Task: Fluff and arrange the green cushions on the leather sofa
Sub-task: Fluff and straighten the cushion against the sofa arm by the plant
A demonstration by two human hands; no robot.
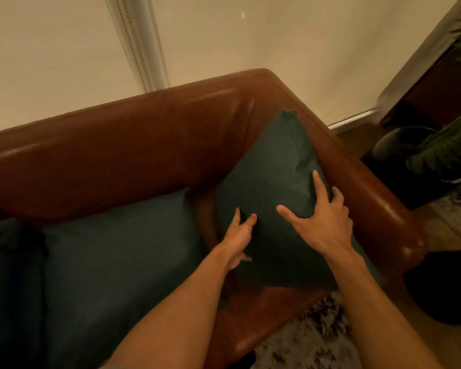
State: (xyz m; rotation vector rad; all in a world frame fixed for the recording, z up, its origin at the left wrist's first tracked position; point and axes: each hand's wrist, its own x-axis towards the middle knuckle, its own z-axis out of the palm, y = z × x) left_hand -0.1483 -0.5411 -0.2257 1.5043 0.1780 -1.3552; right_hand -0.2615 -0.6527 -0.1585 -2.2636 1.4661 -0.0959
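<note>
A dark green cushion stands tilted in the right corner of the brown leather sofa, leaning against the armrest. My left hand holds its left edge, fingers curled around it. My right hand rests spread on the cushion's right side, fingertips wrapping over the edge by the armrest. A second green cushion lies to the left against the backrest, and part of a third green cushion shows at the far left.
A potted plant in a dark pot stands on the floor right of the armrest. A patterned rug lies in front of the sofa. A pale blind with a cord hangs behind the backrest. A dark object sits at lower right.
</note>
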